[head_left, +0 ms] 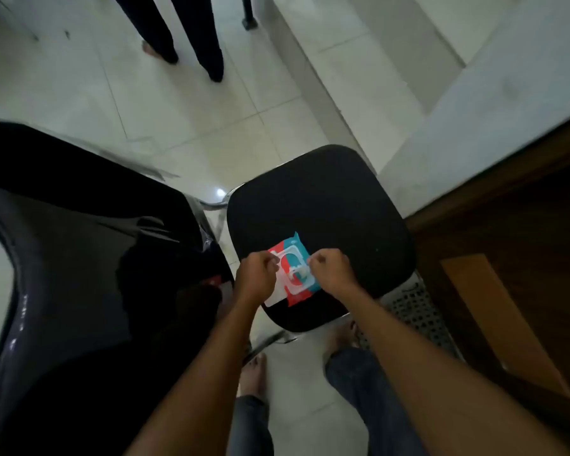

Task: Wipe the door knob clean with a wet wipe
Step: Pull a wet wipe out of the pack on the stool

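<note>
A flat red and blue plastic pack of wet wipes [293,268] lies on the near part of a black padded seat [320,205]. Its clear sticky flap [277,296] is peeled back toward the person, and a bit of white wipe [301,274] pokes up from the hole in the middle of the pack.

Both hands are over the pack. The left hand [255,274] is curled up at the left side of the pack, by the flap, but you cannot tell if its fingers grip the flap. The right hand [329,266] is curled up too, right beside the white wipe. Its fingertips are hidden, so you cannot tell if they pinch the wipe.

The door knob cannot be seen.

To the left of the seat is a big shiny black thing [79,274]. To the right is a brown wooden door [514,284]. Below the arms are the person's blue jeans and bare feet [254,373] on a pale tiled floor [185,103]. Far off at the top, another person's dark trouser legs [181,31] stand on the tiles.
</note>
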